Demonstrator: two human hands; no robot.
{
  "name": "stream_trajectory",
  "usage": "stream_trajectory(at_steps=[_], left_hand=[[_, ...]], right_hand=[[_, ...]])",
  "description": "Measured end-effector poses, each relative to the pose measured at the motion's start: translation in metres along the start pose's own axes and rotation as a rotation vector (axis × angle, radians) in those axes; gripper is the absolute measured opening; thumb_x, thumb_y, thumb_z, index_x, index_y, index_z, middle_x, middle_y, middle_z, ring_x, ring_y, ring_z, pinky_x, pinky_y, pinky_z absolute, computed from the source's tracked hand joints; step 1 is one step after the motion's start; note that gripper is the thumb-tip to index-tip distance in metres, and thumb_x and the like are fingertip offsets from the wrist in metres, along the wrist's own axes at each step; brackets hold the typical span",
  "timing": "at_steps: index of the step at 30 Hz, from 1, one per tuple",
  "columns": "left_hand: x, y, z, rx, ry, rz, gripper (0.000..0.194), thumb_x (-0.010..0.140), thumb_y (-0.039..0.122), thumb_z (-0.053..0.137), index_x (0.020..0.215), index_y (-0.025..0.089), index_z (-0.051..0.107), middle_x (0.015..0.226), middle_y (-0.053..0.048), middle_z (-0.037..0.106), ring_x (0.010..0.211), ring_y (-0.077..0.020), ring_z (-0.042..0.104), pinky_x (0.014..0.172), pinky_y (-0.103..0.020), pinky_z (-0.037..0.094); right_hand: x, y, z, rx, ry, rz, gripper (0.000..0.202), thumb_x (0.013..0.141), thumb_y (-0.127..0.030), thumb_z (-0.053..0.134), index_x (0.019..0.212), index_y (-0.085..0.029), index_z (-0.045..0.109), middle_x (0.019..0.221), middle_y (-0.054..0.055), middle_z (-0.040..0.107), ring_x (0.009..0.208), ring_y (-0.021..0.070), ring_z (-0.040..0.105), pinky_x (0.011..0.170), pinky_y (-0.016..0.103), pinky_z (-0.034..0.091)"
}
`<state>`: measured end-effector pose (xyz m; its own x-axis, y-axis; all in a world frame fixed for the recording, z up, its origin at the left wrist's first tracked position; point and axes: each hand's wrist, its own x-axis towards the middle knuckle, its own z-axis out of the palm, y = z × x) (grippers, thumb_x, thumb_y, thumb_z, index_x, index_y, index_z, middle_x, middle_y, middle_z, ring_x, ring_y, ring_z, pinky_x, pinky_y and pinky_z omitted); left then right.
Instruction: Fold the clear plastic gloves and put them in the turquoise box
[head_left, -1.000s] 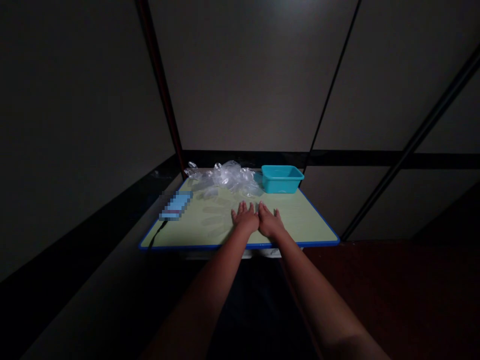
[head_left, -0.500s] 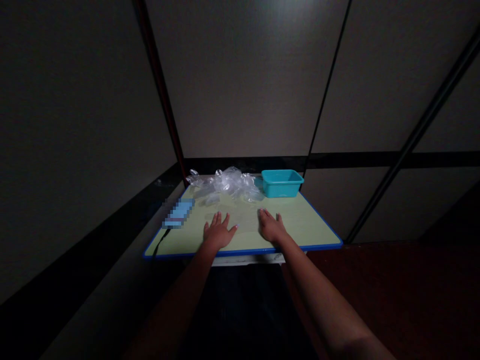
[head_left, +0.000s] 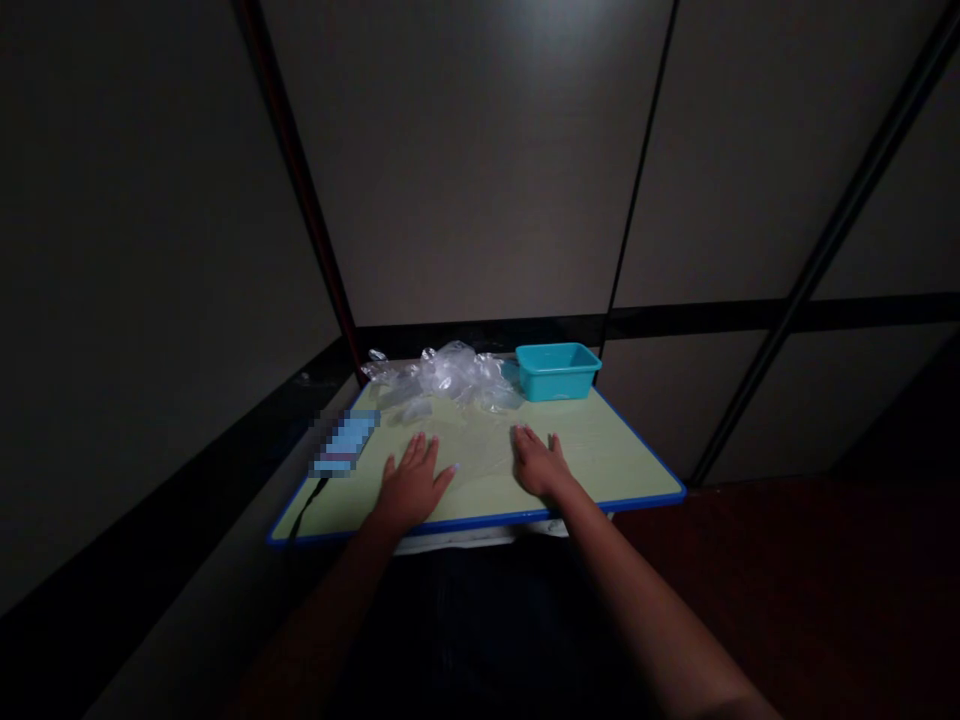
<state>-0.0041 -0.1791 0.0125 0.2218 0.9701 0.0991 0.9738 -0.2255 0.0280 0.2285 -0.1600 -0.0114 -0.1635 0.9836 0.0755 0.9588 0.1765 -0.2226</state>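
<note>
My left hand lies palm down near the front of the pale yellow table, fingers spread and holding nothing. Opposite it, my right hand also rests palm down, its fingers stretched forward and the thumb side toward the middle. Between the two hands a thin clear plastic sheet or bag seems to lie flat, hard to make out against the tabletop. Beyond them is a crumpled heap of clear plastic bags. To the right of that heap stands a turquoise plastic basin.
A blurred-out blue flat object lies at the table's left side, with a dark strap hanging over the edge. Panelled walls close in behind and on the left. The table has a blue rim.
My left hand has slid left and a little toward me, away from the right hand. The right hand stays almost in place. The view has shifted slightly.
</note>
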Motion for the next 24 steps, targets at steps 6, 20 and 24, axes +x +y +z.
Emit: stream_trajectory(at_steps=[6,20,24], left_hand=[[0.021,0.054,-0.019,-0.149,-0.114,0.559,0.066,0.09,0.057,0.027,0.145,0.023,0.019,0.152,-0.003,0.015,0.139,-0.0167,0.014,0.11,-0.037,0.014],[0.087,0.071,0.015,-0.172,-0.292,0.584,0.061,0.094,0.05,0.014,0.146,0.019,0.01,0.153,-0.006,0.009,0.14,-0.0174,0.007,0.11,-0.048,0.009],[0.096,0.059,0.019,-0.155,-0.249,0.537,0.061,0.093,0.052,0.016,0.146,0.022,0.013,0.152,-0.005,0.011,0.14,-0.0174,0.009,0.109,-0.048,0.011]], right_hand=[[-0.003,-0.004,0.0,-0.056,0.029,0.124,0.066,0.087,-0.028,0.025,0.146,-0.007,0.005,0.152,0.011,0.003,0.139,0.0229,0.002,0.105,0.061,-0.001],[-0.001,-0.005,0.007,-0.093,0.016,0.167,0.063,0.089,-0.034,0.015,0.145,-0.005,0.01,0.152,0.012,0.006,0.139,0.0238,-0.001,0.104,0.06,-0.009],[0.0,-0.004,0.008,-0.076,0.003,0.151,0.064,0.09,-0.036,0.014,0.146,-0.006,0.008,0.152,0.01,0.005,0.139,0.0235,-0.001,0.103,0.06,-0.009]])
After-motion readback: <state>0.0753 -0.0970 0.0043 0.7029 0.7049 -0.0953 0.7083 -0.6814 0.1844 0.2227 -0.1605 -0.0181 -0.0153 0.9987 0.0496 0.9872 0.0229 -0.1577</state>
